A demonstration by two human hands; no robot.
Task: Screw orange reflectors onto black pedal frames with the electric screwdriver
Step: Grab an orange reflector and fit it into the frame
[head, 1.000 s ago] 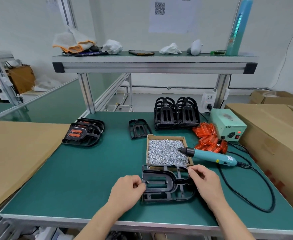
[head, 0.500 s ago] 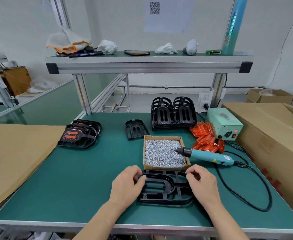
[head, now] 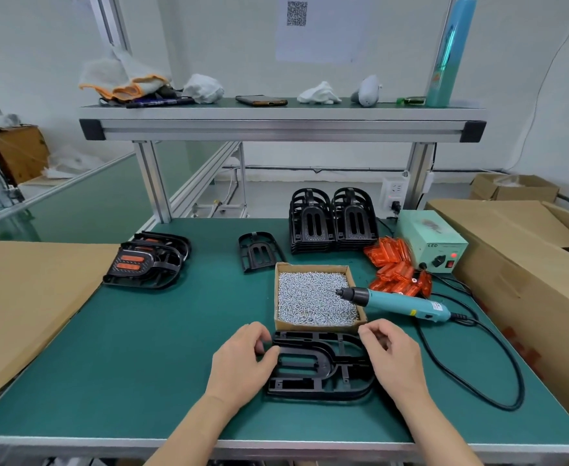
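A black pedal frame (head: 313, 364) lies flat on the green table in front of me, with no reflector in it. My left hand (head: 242, 361) grips its left end, thumb on the rim. My right hand (head: 392, 358) holds its right end with curled fingers. The teal electric screwdriver (head: 397, 301) lies on the table to the right, its tip over the cardboard box of screws (head: 316, 297). A heap of orange reflectors (head: 397, 267) sits behind the screwdriver.
Two stacks of black frames (head: 333, 223) stand at the back; a single frame (head: 259, 252) lies beside them. Frames fitted with reflectors (head: 148, 260) sit at left. A green power box (head: 431, 240), black cable (head: 498, 368) and cardboard cartons (head: 528, 250) fill the right.
Both hands have kept hold of the frame and drawn it slightly closer to the screw box; my left thumb now lies over the rim.
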